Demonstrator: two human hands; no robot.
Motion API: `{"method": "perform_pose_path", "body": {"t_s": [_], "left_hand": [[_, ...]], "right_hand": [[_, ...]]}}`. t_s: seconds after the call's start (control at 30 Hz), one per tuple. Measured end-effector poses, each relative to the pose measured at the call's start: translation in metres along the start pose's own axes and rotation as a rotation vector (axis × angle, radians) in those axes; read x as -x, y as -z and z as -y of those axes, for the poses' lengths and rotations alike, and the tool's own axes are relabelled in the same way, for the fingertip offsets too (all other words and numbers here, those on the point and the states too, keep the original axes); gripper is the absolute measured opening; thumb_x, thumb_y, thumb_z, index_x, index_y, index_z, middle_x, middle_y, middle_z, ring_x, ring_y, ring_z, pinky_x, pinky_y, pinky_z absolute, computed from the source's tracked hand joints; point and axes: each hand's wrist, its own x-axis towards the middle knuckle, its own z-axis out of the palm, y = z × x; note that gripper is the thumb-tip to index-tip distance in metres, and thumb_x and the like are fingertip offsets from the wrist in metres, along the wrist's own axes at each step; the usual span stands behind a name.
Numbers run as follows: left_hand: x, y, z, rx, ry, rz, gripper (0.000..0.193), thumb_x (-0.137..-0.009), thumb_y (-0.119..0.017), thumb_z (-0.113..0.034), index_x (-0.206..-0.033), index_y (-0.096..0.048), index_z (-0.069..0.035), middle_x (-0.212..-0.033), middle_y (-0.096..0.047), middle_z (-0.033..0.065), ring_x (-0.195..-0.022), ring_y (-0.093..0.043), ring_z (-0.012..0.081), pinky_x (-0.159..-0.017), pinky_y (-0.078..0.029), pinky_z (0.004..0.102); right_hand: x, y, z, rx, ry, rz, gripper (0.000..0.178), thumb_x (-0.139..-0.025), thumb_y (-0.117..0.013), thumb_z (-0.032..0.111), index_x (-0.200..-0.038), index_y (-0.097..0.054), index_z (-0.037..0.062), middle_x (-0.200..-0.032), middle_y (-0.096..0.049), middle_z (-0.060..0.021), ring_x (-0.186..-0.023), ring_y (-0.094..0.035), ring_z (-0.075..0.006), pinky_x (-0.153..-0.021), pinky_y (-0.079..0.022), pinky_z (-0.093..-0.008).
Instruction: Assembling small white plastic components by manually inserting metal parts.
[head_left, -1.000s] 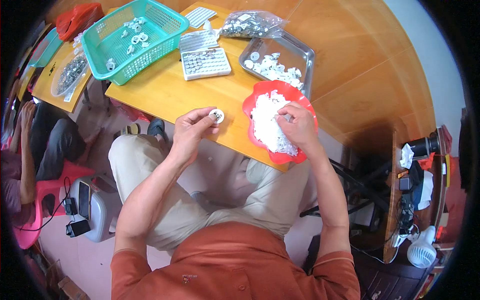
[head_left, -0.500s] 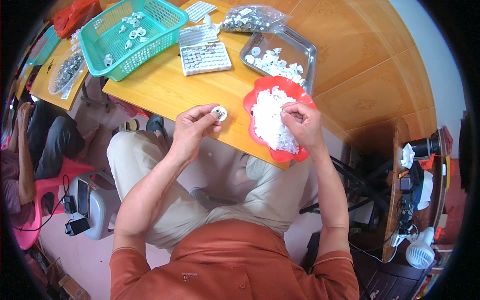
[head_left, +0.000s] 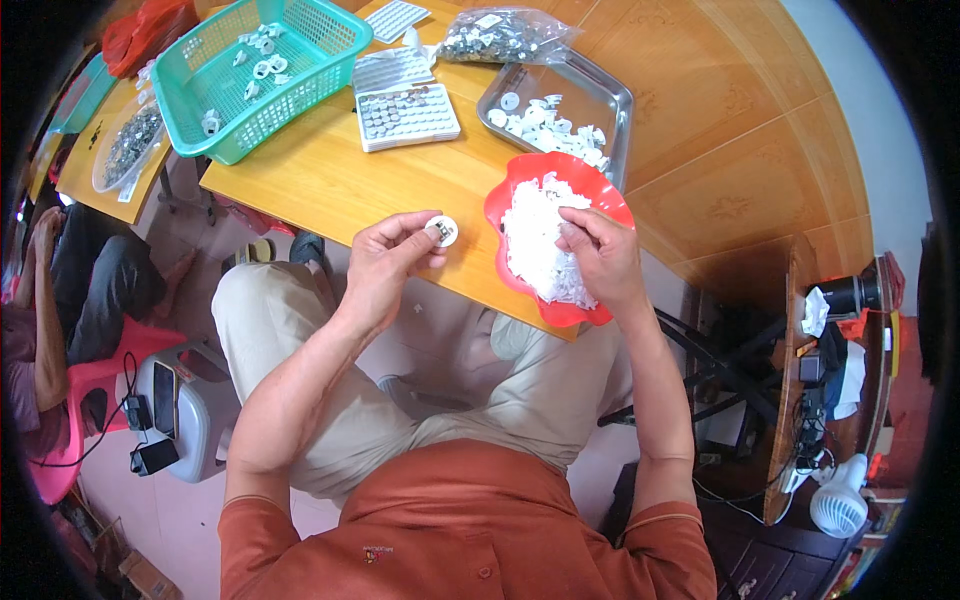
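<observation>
Between the thumb and fingers of my left hand (head_left: 388,262) is a small round white plastic part (head_left: 446,231) with dark metal bits at its middle. It is held just over the table's front edge. My right hand (head_left: 607,262) is over the red scalloped bowl (head_left: 618,207), its thumb and forefinger pinched together at the heap of small white pieces (head_left: 538,232). Anything between those fingertips is too small or hidden to make out.
On the wooden table (head_left: 290,190) are a green basket (head_left: 235,150) with several white parts, a white tray (head_left: 432,128) of small round pieces, a metal tray (head_left: 622,120) of white parts and a plastic bag (head_left: 508,38) of metal pieces. Another person (head_left: 45,340) sits at left.
My right hand has shifted slightly, its fingertips still at the white pieces. The left hand keeps hold of the round part, moved barely to the right.
</observation>
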Motion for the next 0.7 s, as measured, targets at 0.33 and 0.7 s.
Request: {"method": "perform_pose_path", "body": {"t_s": [0.33,0.7], "left_hand": [[0.014,-0.014,-0.003,-0.066,-0.080,0.044,0.025,-0.092,-0.062,-0.006,-0.115,-0.063,0.002,-0.100,-0.069,0.0096,-0.080,-0.065,0.0127,-0.072,-0.055,0.0252],[0.024,-0.055,-0.003,-0.073,-0.101,0.077,0.025,-0.092,-0.063,-0.007,-0.115,-0.063,0.003,-0.099,-0.069,0.0100,-0.079,-0.066,0.0125,-0.072,-0.056,0.0255]], "right_hand": [[0.003,0.001,-0.010,-0.126,-0.002,0.036,0.013,-0.088,-0.064,0.003,-0.099,-0.063,-0.0039,-0.091,-0.064,-0.0069,-0.081,-0.062,-0.0131,-0.075,-0.052,-0.0256],[0.016,-0.004,0.012,-0.551,-0.117,0.098,0.019,-0.094,-0.057,0.003,-0.110,-0.062,-0.0055,-0.096,-0.065,-0.0084,-0.084,-0.063,-0.0119,-0.074,-0.056,-0.0260]]}}
